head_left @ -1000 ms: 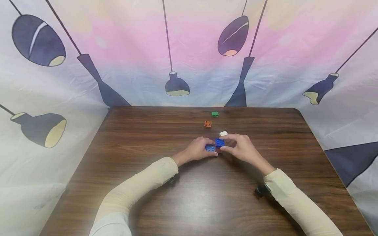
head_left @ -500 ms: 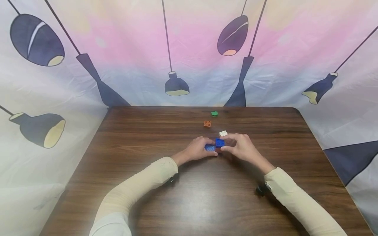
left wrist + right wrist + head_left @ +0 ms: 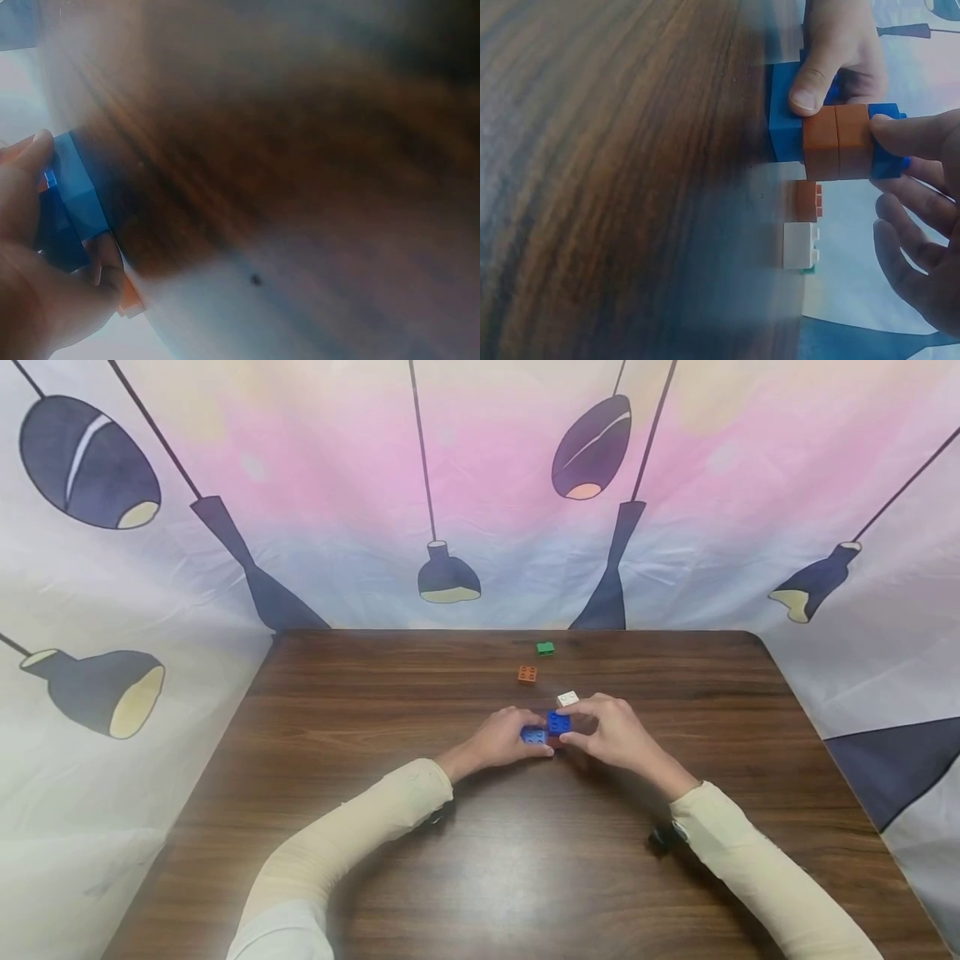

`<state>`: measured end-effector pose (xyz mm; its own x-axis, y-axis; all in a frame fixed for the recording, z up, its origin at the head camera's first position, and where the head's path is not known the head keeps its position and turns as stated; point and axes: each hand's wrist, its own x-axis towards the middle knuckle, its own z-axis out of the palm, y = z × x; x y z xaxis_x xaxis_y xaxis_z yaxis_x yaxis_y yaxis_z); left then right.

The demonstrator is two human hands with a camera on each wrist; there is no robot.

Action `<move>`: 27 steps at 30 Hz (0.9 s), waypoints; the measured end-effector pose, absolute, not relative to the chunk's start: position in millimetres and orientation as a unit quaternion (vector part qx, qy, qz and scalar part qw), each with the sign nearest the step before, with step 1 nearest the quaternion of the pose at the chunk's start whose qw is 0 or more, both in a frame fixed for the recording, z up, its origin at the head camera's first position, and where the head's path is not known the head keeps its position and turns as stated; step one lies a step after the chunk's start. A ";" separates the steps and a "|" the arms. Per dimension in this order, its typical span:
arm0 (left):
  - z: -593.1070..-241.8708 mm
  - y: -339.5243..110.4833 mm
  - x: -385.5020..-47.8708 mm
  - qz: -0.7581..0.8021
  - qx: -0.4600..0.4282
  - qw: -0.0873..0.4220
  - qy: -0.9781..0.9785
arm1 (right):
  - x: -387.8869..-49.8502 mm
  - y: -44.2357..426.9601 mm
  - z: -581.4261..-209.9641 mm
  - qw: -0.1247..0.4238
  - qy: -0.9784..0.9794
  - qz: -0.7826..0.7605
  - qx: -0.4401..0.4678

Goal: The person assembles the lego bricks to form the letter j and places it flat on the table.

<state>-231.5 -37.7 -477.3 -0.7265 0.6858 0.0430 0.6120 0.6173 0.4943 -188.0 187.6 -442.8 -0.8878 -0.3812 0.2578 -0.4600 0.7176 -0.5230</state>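
Observation:
In the right wrist view, two orange bricks (image 3: 837,142) are stacked on a long blue brick (image 3: 784,112) lying on the table, with a dark blue brick (image 3: 886,141) on top of them. My right hand (image 3: 617,735) pinches that dark blue brick (image 3: 558,722) between thumb and fingers. On the other side, my left hand (image 3: 501,739) grips the lighter blue part (image 3: 535,737) beside the stack, its thumb on the long blue brick's end. The left wrist view shows the left hand (image 3: 52,277) around blue pieces (image 3: 79,187); its fingers partly hide them.
A white brick (image 3: 567,698) lies just behind the right fingers. Farther back on the wooden table (image 3: 360,685) are an orange brick (image 3: 528,674) and a green brick (image 3: 545,648). A printed cloth (image 3: 360,585) hangs behind the table.
Both hands keep their hold on the bricks. Only a very slight shift of the right hand and of the head view shows.

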 end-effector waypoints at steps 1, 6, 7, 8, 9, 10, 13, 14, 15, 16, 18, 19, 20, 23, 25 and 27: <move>-477.4 -37.9 -231.7 0.245 0.362 0.075 0.896 | -188.5 187.7 -442.2 0.066 -0.925 0.295 0.230; -478.0 -38.5 -232.1 0.246 0.357 0.077 0.898 | -190.1 187.7 -440.2 0.062 -0.927 0.283 0.239; -478.4 -38.4 -232.1 0.247 0.356 0.079 0.898 | -190.0 188.1 -440.3 0.060 -0.927 0.283 0.239; -478.7 -38.4 -232.2 0.247 0.355 0.081 0.898 | -189.9 188.6 -440.6 0.058 -0.927 0.285 0.236; -478.8 -38.2 -232.2 0.246 0.355 0.081 0.898 | -190.1 189.3 -441.1 0.055 -0.927 0.288 0.234; -478.9 -38.1 -232.2 0.246 0.355 0.083 0.898 | -190.1 189.7 -441.5 0.052 -0.926 0.293 0.231; -478.5 -37.2 -232.3 0.243 0.356 0.084 0.898 | -189.5 191.3 -443.1 0.044 -0.923 0.309 0.225; -478.0 -36.8 -232.1 0.242 0.357 0.083 0.898 | -189.4 191.8 -443.8 0.042 -0.921 0.315 0.223; -477.5 -36.5 -232.1 0.242 0.358 0.082 0.898 | -189.2 192.1 -444.3 0.039 -0.919 0.322 0.223; -477.3 -36.3 -232.2 0.241 0.358 0.083 0.898 | -188.9 192.5 -444.7 0.036 -0.918 0.328 0.222; -476.9 -36.1 -232.3 0.240 0.358 0.083 0.898 | -188.3 194.0 -446.1 0.029 -0.914 0.339 0.221; -476.7 -36.1 -232.4 0.240 0.358 0.083 0.898 | -187.9 194.6 -446.6 0.024 -0.911 0.347 0.219; -476.6 -36.3 -232.4 0.240 0.357 0.084 0.898 | -187.4 195.3 -446.9 0.019 -0.909 0.355 0.218; -476.8 -37.0 -232.4 0.241 0.355 0.086 0.899 | -185.1 197.6 -446.3 0.009 -0.901 0.380 0.209; -477.1 -37.5 -232.0 0.240 0.355 0.087 0.899 | -183.7 199.3 -445.1 0.007 -0.897 0.394 0.200; -477.3 -37.8 -231.5 0.240 0.354 0.087 0.900 | -182.8 201.4 -443.7 0.010 -0.894 0.403 0.194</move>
<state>-231.5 -37.8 -477.3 -0.7344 0.6786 0.0134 0.5953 0.6345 0.4930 -182.8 201.4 -443.7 -0.9245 -0.3387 0.1748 -0.3553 0.5999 -0.7168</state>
